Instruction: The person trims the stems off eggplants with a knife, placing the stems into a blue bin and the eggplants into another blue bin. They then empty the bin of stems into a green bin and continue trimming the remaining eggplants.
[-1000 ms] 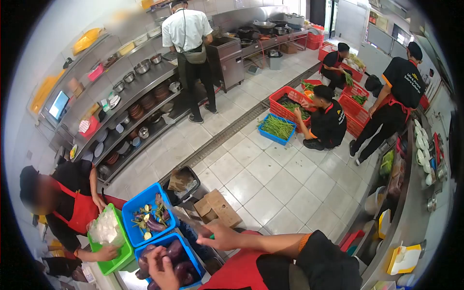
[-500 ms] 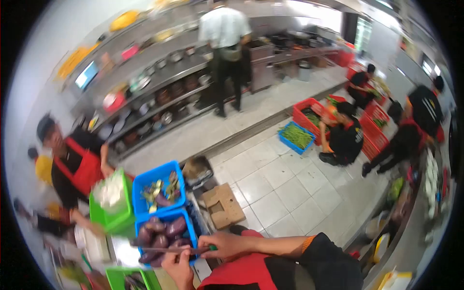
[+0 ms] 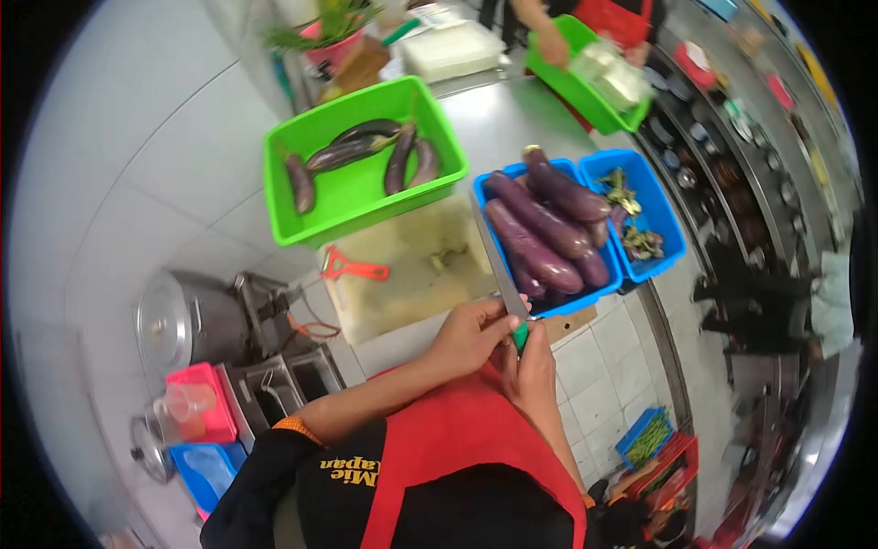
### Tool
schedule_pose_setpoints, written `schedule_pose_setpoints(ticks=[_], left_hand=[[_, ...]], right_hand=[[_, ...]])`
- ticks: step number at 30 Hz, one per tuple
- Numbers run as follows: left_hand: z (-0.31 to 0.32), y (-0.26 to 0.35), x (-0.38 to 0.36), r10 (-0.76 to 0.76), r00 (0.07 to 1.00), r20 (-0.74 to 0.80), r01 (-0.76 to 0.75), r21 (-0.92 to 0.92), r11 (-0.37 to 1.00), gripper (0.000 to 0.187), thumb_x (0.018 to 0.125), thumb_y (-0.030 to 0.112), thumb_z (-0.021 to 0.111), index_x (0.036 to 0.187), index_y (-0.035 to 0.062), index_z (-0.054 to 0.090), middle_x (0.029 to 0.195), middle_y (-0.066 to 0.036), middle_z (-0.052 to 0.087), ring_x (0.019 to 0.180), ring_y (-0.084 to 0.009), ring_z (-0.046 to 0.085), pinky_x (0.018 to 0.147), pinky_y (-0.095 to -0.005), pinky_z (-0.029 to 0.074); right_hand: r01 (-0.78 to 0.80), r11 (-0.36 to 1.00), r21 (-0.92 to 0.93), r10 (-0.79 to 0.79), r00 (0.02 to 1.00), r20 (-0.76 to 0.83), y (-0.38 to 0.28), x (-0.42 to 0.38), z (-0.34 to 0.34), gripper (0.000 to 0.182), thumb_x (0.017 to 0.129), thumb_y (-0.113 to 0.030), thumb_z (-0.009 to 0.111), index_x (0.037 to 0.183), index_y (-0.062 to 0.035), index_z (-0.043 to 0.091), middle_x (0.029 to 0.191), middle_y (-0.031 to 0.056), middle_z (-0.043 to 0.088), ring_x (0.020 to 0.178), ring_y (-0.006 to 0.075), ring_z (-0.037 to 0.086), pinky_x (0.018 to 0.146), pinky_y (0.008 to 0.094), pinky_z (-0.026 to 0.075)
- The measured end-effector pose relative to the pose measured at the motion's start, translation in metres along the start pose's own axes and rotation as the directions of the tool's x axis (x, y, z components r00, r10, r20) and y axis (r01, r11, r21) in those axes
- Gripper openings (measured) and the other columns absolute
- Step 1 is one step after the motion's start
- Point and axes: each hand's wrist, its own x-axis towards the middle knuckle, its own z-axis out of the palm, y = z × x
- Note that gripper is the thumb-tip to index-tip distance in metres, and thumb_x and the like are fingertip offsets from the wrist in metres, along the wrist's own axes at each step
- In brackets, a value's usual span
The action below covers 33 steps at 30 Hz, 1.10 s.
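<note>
Two green tubs [image 3: 352, 188] and blue tubs [image 3: 645, 220] flank the cutting board [image 3: 412, 270]

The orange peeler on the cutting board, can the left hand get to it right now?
Probably yes: the peeler lies alone on the cutting board, nothing between. But the left hand touches the knife.

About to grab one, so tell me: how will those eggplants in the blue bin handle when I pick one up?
The eggplants look glossy, so probably a bit slippery. They are long and rounded, likely to roll once out of the blue bin. They seem plump and firm, probably stiff rather than floppy.
</note>
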Motion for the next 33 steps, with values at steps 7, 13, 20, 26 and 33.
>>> schedule_pose_setpoints(ticks=[7,13,20,26,33], left_hand=[[-0.077,-0.021,-0.021,0.096,0.966,-0.239,-0.001,0.367,0.93,0.033,0.099,0.02,0.062,0.128,0.0034,0.065,0.116,-0.009,0.072,0.101,-0.0128,0.064,0.091,-0.0298,0.051],[-0.136,-0.046,0.013,0.396,0.826,-0.4,0.118,0.811,0.574,0.033,0.09,0.023,0.068,0.119,0.0077,0.067,0.111,-0.015,0.067,0.103,-0.032,0.065,0.091,-0.0416,0.05],[-0.131,-0.125,0.081,0.439,0.87,-0.222,0.028,0.913,0.407,0.04,0.086,0.018,0.07,0.124,0.0099,0.059,0.114,-0.017,0.059,0.097,-0.0353,0.062,0.085,-0.0456,0.05],[-0.079,-0.035,0.045,0.27,0.855,-0.443,0.008,0.531,0.847,0.039,0.081,0.015,0.079,0.112,0.0046,0.057,0.104,-0.013,0.059,0.096,-0.0332,0.06,0.079,-0.0391,0.049],[0.018,0.034,0.051,0.611,0.728,0.31,-0.634,0.643,0.43,0.062,0.072,0.018,0.083,0.126,0.0071,0.054,0.123,-0.012,0.06,0.111,-0.0306,0.055,0.095,-0.043,0.041]], right_hand=[[0.021,0.996,0.092,-0.041,0.975,0.219,-0.005,0.014,0.037,0.023,0.094,-0.005,0.06,0.113,0.0003,0.048,0.095,0.0292,0.059,0.092,0.0524,0.057,0.075,0.0548,0.045],[-0.155,0.985,0.075,0.128,0.951,0.281,0.001,0.012,0.033,0.023,0.101,-0.02,0.054,0.108,0.0017,0.057,0.093,0.0285,0.064,0.09,0.0489,0.062,0.077,0.0511,0.048],[0.074,0.99,0.121,-0.062,0.993,-0.097,0.019,0.009,0.019,0.024,0.101,-0.022,0.055,0.107,0.0001,0.06,0.081,0.0162,0.065,0.073,0.0279,0.064,0.066,0.0378,0.047],[-0.26,0.876,0.407,0.31,0.949,-0.062,0.024,-0.004,-0.012,0.022,0.103,-0.021,0.055,0.108,0.0002,0.056,0.075,0.0096,0.062,0.065,0.0167,0.062,0.06,0.032,0.05],[0.069,0.891,0.449,0.129,0.91,-0.395,0.013,0.054,-0.026,0.016,0.097,-0.013,0.065,0.108,-0.0008,0.062,0.086,0.0041,0.062,0.075,0.0104,0.061,0.056,0.0258,0.048]])
